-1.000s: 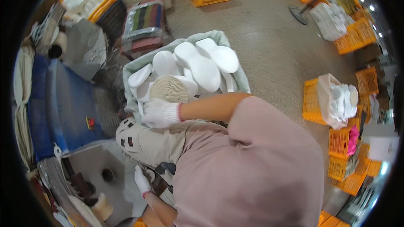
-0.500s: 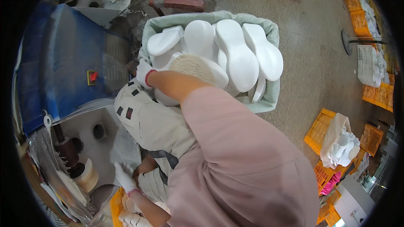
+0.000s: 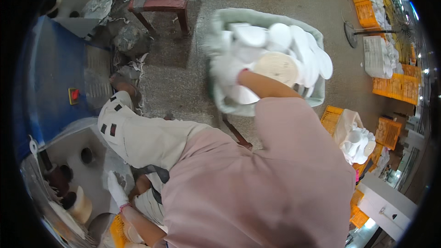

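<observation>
A basket (image 3: pixel 271 17) lined with pale green cloth holds several white, shoe-sole-shaped pieces (image 3: pixel 298 41). On top lies a sole (image 3: pixel 276 68) with a beige face. My right hand (image 3: pixel 226 70), in a white glove and smeared by motion, is at the basket's left rim; the basket moves along with it, so it appears closed on the rim. At lower left, my gloved left hand (image 3: pixel 117 189) has its fingers stretched out and holds nothing. It is beside the grey work surface (image 3: pixel 97 167) of the blue machine (image 3: pixel 59 78), above an orange crate (image 3: pixel 118 230).
A red stool (image 3: pixel 163 5) with a woven top stands at the upper left. Brown rollers (image 3: pixel 57 179) sit on the machine side. Orange crates (image 3: pixel 388 131), a bag of white pieces (image 3: pixel 356 140) and a standing fan (image 3: pixel 351 34) are on the right.
The basket has shifted right, away from the machine and my leg, with my right hand at its rim. My view has shifted too. The left hand stays beside the work surface.
</observation>
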Demonstrator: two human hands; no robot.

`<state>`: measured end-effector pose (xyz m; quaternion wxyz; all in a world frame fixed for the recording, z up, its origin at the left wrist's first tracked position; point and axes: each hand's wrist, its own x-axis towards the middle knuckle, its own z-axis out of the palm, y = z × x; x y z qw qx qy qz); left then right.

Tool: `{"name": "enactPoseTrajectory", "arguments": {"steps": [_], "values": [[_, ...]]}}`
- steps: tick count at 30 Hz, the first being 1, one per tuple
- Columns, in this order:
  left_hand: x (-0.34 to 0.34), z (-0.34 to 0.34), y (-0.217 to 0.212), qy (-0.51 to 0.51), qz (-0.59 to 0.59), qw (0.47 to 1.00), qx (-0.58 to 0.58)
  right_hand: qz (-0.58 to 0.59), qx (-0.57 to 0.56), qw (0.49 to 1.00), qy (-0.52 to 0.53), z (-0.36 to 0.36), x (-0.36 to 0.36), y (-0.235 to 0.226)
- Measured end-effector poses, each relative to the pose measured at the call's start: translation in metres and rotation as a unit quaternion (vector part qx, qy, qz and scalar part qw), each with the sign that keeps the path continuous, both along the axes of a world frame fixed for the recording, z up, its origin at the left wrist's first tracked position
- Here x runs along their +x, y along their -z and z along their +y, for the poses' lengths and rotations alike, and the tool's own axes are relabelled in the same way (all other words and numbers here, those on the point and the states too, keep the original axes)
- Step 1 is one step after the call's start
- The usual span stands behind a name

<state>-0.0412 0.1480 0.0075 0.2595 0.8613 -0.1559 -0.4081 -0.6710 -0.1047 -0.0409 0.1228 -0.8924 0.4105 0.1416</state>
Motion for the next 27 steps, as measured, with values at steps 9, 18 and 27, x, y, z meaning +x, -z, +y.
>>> {"name": "enactPoseTrajectory", "arguments": {"steps": [9,18,27], "values": [[-0.022,0.156,-0.100,0.037,-0.402,0.898,-0.174,0.206,0.112,0.961,0.143,0.048,-0.162,0.082],[-0.170,0.387,-0.103,-0.500,-0.521,0.691,-0.030,-0.129,0.262,0.954,-0.061,-0.073,0.053,0.139],[-0.124,0.252,0.091,-0.479,-0.091,0.828,-0.277,-0.199,0.155,0.960,-0.121,-0.016,0.371,-0.114]]}}
